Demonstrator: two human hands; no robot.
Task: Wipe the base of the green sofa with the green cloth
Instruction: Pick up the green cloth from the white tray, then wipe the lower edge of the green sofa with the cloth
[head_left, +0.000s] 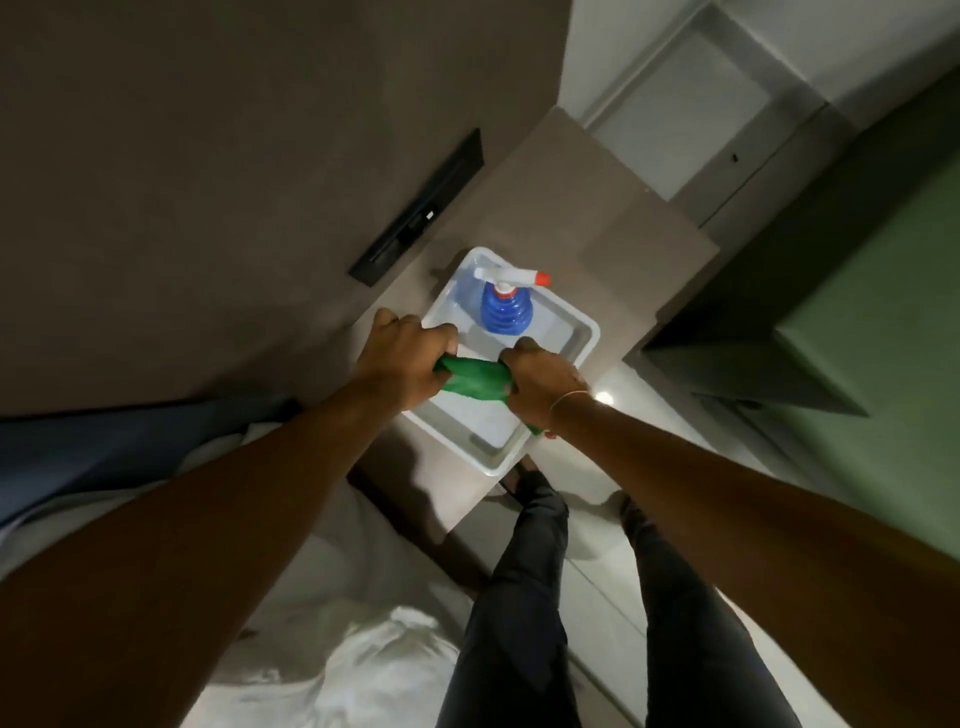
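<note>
The green cloth (471, 378) is bunched and stretched between both my hands, just above a white plastic tub (582, 338). My left hand (402, 353) grips its left end and my right hand (540, 379) grips its right end, a small tail of cloth poking out below the right wrist. The green sofa (878, 332) fills the right side of the view, its dark base (727, 364) facing the tub, well apart from the cloth.
A blue spray bottle (503, 304) with a white and orange nozzle stands in the tub. The tub rests on a brown bedside table (571, 208). A bed with white sheets (374, 654) lies at lower left. My legs stand on the pale tiled floor.
</note>
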